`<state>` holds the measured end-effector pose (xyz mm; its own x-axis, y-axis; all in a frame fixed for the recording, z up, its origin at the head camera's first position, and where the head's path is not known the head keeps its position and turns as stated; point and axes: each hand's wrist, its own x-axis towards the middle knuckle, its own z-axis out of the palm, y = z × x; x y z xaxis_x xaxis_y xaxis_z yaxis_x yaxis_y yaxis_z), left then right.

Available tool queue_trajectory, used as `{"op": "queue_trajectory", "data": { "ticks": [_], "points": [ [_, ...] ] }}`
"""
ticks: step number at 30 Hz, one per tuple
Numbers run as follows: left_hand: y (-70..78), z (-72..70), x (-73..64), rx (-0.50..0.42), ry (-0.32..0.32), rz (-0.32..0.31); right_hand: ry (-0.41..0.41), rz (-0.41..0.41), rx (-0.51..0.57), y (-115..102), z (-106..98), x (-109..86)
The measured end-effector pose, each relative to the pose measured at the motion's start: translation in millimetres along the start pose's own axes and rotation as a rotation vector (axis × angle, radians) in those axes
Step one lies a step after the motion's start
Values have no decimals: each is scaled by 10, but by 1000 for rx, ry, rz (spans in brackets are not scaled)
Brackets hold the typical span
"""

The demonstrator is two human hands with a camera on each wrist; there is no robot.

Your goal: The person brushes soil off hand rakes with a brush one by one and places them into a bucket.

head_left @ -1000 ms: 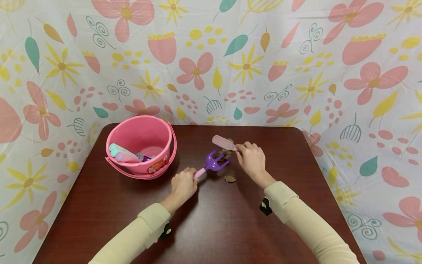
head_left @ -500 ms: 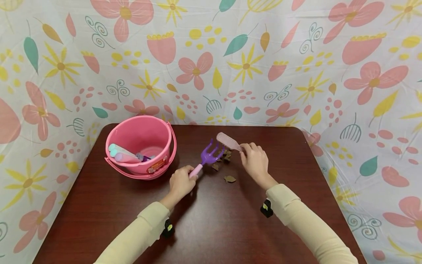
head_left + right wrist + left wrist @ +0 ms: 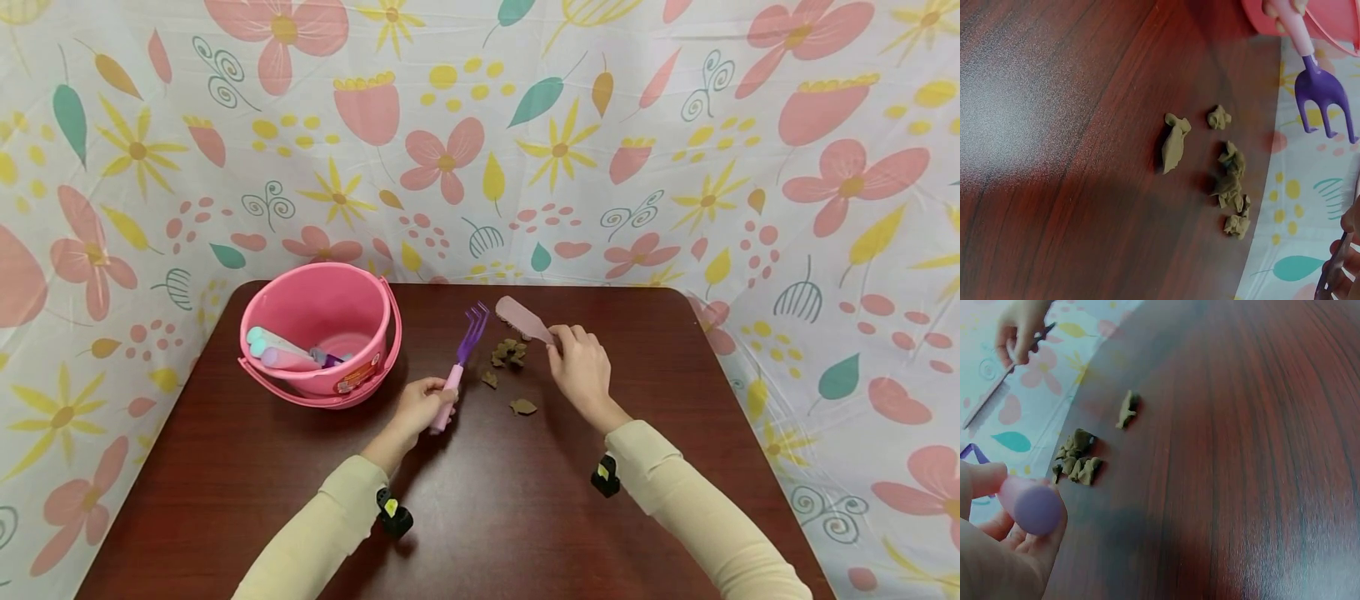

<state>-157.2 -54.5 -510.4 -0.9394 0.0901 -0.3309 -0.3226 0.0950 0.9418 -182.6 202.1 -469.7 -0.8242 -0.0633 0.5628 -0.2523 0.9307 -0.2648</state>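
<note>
My left hand [image 3: 417,407] grips the pink handle of a toy garden fork [image 3: 472,337], its purple tines raised and pointing toward the back of the table. In the right wrist view the purple fork [image 3: 1322,87] hangs clear of the crumbled pieces. My right hand [image 3: 582,367] pinches the thin handle of a pale pink brush [image 3: 523,318], bristles downward; they show in the left wrist view on the brush [image 3: 988,406]. Between the two tools lies a small cluster of brown lumps [image 3: 510,352]. One small lump [image 3: 490,379] and a longer leaf-shaped lump [image 3: 522,407] lie nearer me.
A pink bucket [image 3: 300,383] stands at the table's back left, its handle folded down. Inside lean several toy tools [image 3: 281,350] with pink and mint handles. The dark wooden table [image 3: 510,517] ends at a flower-patterned cloth [image 3: 480,125] behind.
The fork has swung left and up, off the brown lumps, with its tines now turned away. The brush has shifted slightly right and back. More of the lumps show now.
</note>
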Motion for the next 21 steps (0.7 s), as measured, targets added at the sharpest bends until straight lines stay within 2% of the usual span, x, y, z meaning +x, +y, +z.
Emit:
{"op": "queue_trajectory", "data": {
  "ticks": [2,6,12,17,21],
  "points": [
    [-19,-7,10,-82,-46,-9,4,5,3,-5,-2,3],
    [-62,-22,28,-222,-134,16,20,10,16,-8,14,10],
    [-71,21,79,-369,-186,-43,46,18,52,-35,42,8],
    [-41,66,60,-497,-255,-82,-20,25,112,-103,45,-20],
    [-35,105,34,-568,-313,-85,-74,-21,152,-155,66,-53]
  ]
}}
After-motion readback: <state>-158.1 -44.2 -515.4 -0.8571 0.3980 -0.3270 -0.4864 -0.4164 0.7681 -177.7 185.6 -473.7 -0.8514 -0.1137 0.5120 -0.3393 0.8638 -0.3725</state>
